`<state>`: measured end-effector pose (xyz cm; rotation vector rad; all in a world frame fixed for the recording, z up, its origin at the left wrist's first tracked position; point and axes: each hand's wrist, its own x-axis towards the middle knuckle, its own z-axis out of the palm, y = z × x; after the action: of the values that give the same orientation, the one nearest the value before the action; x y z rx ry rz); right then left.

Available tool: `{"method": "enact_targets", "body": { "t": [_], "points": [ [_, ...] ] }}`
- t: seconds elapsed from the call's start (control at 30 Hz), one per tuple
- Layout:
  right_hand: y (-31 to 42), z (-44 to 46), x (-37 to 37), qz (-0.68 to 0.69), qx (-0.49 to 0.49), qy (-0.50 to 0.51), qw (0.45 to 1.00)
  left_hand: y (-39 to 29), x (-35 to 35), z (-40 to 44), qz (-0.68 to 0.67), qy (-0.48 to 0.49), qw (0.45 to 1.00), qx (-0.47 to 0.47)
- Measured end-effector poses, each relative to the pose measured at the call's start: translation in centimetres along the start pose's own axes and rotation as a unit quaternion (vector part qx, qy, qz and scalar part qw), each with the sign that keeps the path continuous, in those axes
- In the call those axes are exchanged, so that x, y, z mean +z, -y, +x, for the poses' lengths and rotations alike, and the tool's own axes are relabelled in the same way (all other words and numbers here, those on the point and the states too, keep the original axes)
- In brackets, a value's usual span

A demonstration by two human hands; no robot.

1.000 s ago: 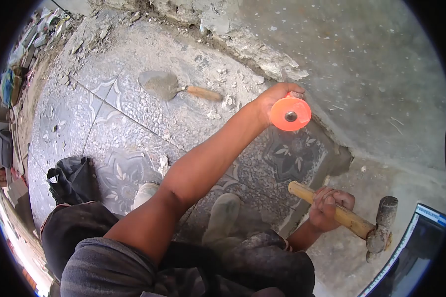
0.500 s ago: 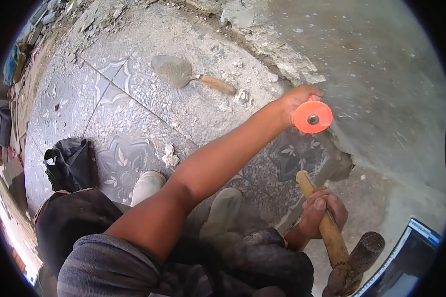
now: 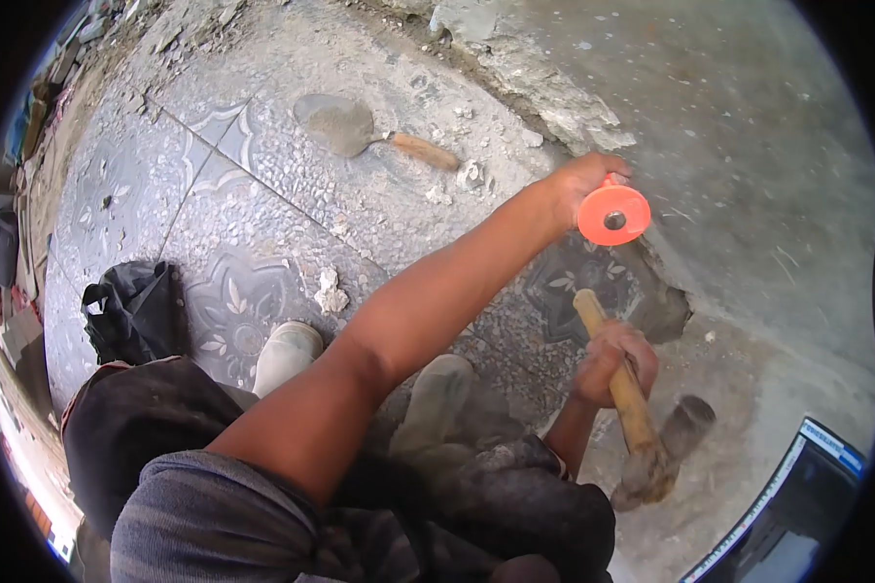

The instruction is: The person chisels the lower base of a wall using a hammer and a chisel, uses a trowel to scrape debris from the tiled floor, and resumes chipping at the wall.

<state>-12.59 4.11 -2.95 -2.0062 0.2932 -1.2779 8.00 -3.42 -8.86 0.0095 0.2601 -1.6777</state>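
Note:
My left hand (image 3: pixel 589 181), at the end of an outstretched arm, is wrapped round a chisel (image 3: pixel 598 216) against the broken edge of the concrete. The chisel's round orange guard and metal striking end face me; its shaft and tip are hidden. Below it, my right hand (image 3: pixel 616 365) grips the wooden handle of a hammer (image 3: pixel 640 420). The dusty hammer head is at the lower right, lower than the hand and apart from the chisel.
A trowel (image 3: pixel 338 124) with a wooden handle lies on the dusty patterned tiles (image 3: pixel 233 291). A black plastic bag (image 3: pixel 138 309) sits at the left. Rough concrete (image 3: pixel 749 126) borders the tiles. A dark panel with a blue-white edge (image 3: pixel 797 515) is at the lower right.
My right hand has moved the hammer upward and slightly left, nearer the chisel. My left hand keeps its hold on the chisel, almost in the same place.

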Motion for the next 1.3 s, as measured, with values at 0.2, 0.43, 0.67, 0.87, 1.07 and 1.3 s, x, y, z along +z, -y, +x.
{"method": "enact_targets", "body": {
  "t": [0.2, 0.43, 0.67, 0.87, 1.07, 1.3],
  "points": [
    [2.8, 0.1, -0.3, -0.095, 0.343, 0.096, 0.929, 0.0, 0.1, -0.2, -0.013, 0.011, 1.000, -0.017],
    [-2.3, -1.5, -0.5, -0.098, 0.210, 0.073, 0.970, -0.7, 1.4, -1.0, 0.003, 0.000, 0.999, -0.032],
    [4.2, 3.7, -0.2, 0.051, 0.187, -0.012, 0.981, -1.3, -0.9, 0.4, -0.001, 0.056, 0.997, -0.044],
    [-3.1, -1.2, 0.0, -0.100, 0.084, 0.068, 0.989, -0.8, -0.7, 0.6, -0.028, 0.047, 0.998, -0.033],
    [5.0, 3.8, 0.5, 0.040, 0.238, 0.033, 0.970, -0.5, -0.3, -0.2, 0.001, 0.049, 0.999, -0.013],
    [-2.3, -0.7, 1.0, -0.184, 0.195, 0.082, 0.960, -0.8, -0.3, 1.2, -0.038, 0.056, 0.997, -0.028]
  ]
}}
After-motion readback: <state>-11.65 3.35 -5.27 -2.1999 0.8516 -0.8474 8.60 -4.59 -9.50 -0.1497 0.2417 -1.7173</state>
